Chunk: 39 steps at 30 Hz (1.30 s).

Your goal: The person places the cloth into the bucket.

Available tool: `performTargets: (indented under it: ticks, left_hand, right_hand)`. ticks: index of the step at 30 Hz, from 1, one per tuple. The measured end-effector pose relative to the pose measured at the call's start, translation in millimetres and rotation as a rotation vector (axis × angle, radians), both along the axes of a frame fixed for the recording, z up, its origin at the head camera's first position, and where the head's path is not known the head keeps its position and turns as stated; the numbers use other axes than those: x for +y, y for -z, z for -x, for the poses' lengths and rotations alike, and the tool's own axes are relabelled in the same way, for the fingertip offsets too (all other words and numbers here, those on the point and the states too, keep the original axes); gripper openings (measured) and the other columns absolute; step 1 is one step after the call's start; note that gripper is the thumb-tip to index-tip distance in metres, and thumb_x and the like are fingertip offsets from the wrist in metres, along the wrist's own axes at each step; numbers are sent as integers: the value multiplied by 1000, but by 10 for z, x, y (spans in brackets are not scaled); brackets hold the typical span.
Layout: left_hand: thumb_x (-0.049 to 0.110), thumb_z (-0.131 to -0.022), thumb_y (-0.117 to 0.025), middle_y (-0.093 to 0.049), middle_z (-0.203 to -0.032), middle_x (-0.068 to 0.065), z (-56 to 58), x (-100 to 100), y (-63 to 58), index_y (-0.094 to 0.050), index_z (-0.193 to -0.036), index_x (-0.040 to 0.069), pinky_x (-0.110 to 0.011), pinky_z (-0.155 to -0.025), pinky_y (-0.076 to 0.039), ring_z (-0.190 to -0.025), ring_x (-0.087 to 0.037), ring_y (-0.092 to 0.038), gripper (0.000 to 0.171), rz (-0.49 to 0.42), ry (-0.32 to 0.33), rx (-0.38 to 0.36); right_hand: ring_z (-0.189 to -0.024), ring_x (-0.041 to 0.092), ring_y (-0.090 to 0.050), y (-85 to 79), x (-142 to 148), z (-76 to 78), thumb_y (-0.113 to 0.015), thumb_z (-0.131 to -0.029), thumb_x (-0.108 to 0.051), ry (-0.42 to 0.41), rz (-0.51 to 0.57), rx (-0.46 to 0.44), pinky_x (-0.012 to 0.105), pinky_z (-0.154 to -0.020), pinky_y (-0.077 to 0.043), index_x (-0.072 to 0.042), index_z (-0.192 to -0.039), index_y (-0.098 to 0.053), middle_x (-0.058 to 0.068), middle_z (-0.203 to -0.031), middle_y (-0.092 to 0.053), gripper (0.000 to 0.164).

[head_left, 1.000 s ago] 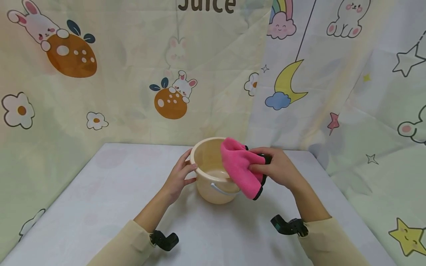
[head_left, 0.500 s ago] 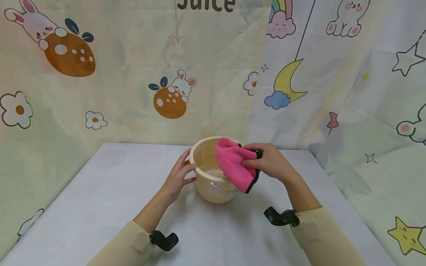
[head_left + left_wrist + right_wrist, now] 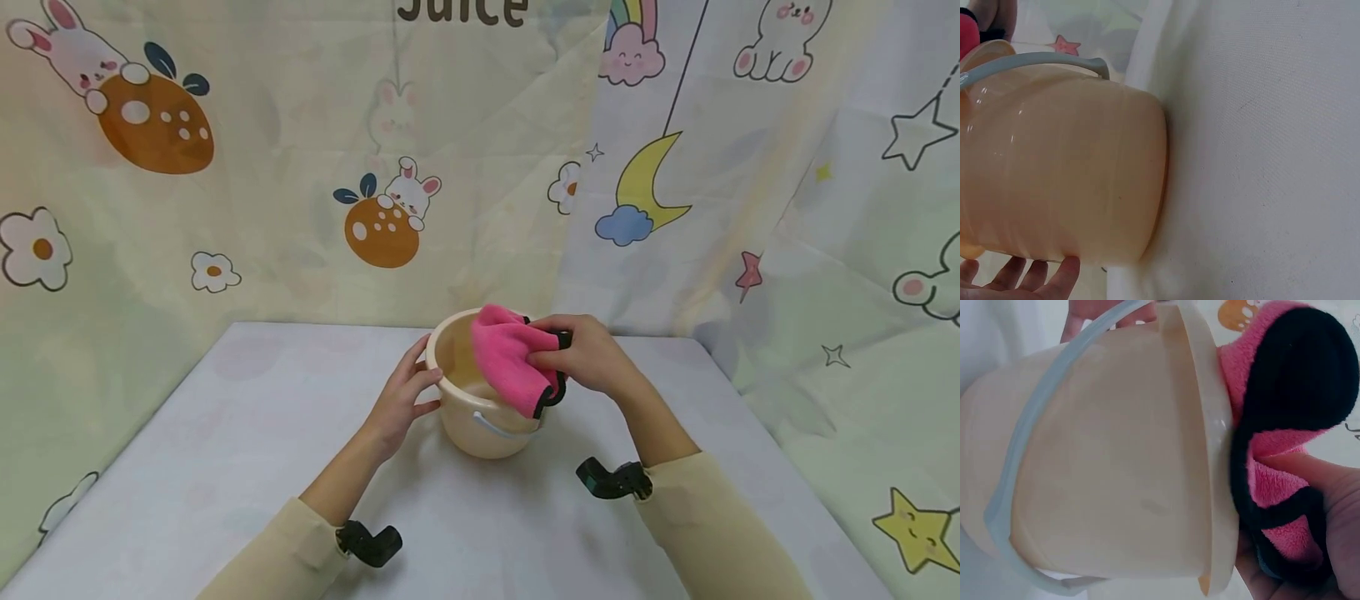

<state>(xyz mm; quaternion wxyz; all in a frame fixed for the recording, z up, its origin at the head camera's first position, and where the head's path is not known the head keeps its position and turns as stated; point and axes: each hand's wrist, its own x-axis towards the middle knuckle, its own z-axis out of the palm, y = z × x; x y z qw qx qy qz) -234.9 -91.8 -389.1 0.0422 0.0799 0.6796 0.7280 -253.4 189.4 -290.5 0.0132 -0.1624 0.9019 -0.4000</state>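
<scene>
while l fingers (image 3: pixel 1065 278) touch bkt (image 3: pixel 480 442) | r fingers (image 3: pixel 561 322) pinch pnk cloth (image 3: pixel 508 357)

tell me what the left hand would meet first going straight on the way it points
The cream bucket; the left hand seems to touch its side, though exact contact is unclear.

This looks like a small staged recording corner, though whether it sits in a home or a lab cannot be told. Creased cream cloth (image 3: pixel 285 225) bearing cartoon rabbits (image 3: pixel 408 192) and the word "Juice" (image 3: pixel 463 10) backs the far edge of the white table (image 3: pixel 225 450), while paler cloth (image 3: pixel 682 267) with a moon (image 3: pixel 639 179) rises past its far right corner. Black cameras (image 3: pixel 600 480) sit at both sleeve cuffs (image 3: pixel 671 483).
</scene>
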Motion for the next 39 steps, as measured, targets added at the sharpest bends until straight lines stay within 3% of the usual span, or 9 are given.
performTargets:
  ticks: [6, 12, 19, 29, 39]
  left_hand:
    - [26, -100, -51, -43, -153, -20, -3, 0, -3, -28, -164, 27, -60, -111, -46, -141, -37, -45, 68, 5, -1, 1]
    - [26, -100, -52, -43, -154, -20, -4, 2, -8, -28, -164, 27, -60, -112, -45, -142, -38, -45, 68, 6, 0, -3]
    - [26, -100, -52, -43, -155, -19, -15, 1, -21, -28, -164, 27, -60, -111, -46, -140, -34, -46, 68, 15, -4, 3]
    - [27, -100, -52, -43, -155, -19, -10, 0, -19, -29, -164, 27, -60, -111, -46, -141, -36, -45, 68, 21, -13, 0]
    - [26, -100, -52, -42, -156, -16, -16, 7, -16, -29, -164, 27, -59, -110, -47, -142, -35, -45, 68, 20, -15, -5]
  right_hand:
    - [-95, 30, -63, 40, -89, 54, -80, -86, -27, 34, -2, 13, 32, -70, -57, -10, -131, -70, 16, -115, -70, 49]
    - [-111, 34, -62, 83, -129, 93, -79, -87, -27, 94, -22, 51, 41, -85, -58, -10, -133, -69, 17, -126, -70, 50]
    - [-116, 36, -63, 133, -217, 138, -80, -87, -24, 129, -37, 95, 49, -94, -58, -10, -134, -68, 17, -129, -68, 50]
    - [-112, 32, -63, 153, -274, 143, -81, -86, -24, 82, -120, 114, 46, -94, -57, -12, -128, -70, 13, -124, -70, 44]
    - [-120, 34, -60, 139, -309, 114, -80, -87, -23, 59, -143, 108, 50, -99, -56, -12, -132, -67, 15, -132, -66, 48]
